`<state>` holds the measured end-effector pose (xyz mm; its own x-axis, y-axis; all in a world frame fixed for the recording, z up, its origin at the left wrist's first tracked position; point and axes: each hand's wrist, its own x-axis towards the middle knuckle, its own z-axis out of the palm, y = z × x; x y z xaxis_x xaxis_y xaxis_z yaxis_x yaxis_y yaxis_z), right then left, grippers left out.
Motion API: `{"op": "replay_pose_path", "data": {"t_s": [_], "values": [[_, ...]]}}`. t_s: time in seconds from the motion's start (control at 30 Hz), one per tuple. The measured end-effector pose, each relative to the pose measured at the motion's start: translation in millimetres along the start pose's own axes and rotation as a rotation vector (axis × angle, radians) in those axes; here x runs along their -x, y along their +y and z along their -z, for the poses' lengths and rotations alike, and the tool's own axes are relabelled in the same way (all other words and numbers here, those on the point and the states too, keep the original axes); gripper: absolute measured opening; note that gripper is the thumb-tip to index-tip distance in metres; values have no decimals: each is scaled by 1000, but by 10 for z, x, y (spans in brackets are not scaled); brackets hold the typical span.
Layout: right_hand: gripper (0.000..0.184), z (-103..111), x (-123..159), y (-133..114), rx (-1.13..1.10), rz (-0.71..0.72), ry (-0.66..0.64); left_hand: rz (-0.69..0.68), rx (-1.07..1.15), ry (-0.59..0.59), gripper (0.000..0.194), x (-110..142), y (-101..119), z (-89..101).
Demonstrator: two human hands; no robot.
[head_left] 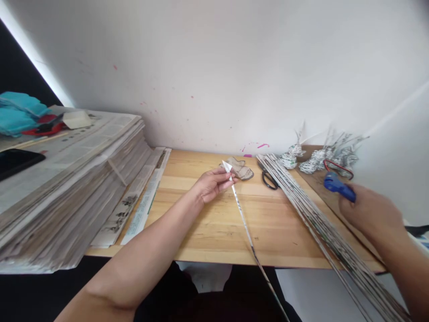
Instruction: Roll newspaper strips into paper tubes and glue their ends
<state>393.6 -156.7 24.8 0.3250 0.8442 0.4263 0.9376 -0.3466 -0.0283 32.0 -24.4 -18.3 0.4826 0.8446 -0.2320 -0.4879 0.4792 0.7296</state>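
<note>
My left hand [218, 182] pinches a thin rolled newspaper tube [241, 213] just below its top end, where a pointed white paper flap sticks out. The tube slants down past the table's front edge toward the bottom of the view. At the right, my right hand [372, 214] is closed around a blue plastic tool [337, 185] with a rounded head; its exact kind is unclear. Between the hands lies a bundle of long rolled newspaper tubes [311, 210]. A brown cloth [244, 171] rests behind my left hand.
Stacked newspapers [110, 179] rise at the left, bearing a phone [20, 161], blue cloth [20, 112] and a white block [77, 119]. Black-handled scissors [270, 180] lie partly beneath the bundle. Woven paper figures [313, 162] and a red curved handle [340, 168] sit back right.
</note>
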Motion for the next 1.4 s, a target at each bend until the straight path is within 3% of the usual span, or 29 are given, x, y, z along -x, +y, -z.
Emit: {"op": "replay_pose_path", "data": {"t_s": [0.13, 0.2, 0.3, 0.43, 1.4], "values": [[37, 347, -14, -493, -202, 62, 32, 15, 4, -21, 18, 44, -8, -41], [37, 439, 20, -804, -357, 93, -62, 15, 3, -32, 18, 60, -5, -61], [37, 480, 72, -1209, -623, 222, -241, 11, 10, -50, 18, 67, 4, -73], [36, 449, 98, -1503, -773, 343, -348, -16, 12, -97, 17, 54, 9, -54], [35, 371, 62, -1649, -564, 400, -277, -21, -41, -188, 15, 54, 0, -17]]}}
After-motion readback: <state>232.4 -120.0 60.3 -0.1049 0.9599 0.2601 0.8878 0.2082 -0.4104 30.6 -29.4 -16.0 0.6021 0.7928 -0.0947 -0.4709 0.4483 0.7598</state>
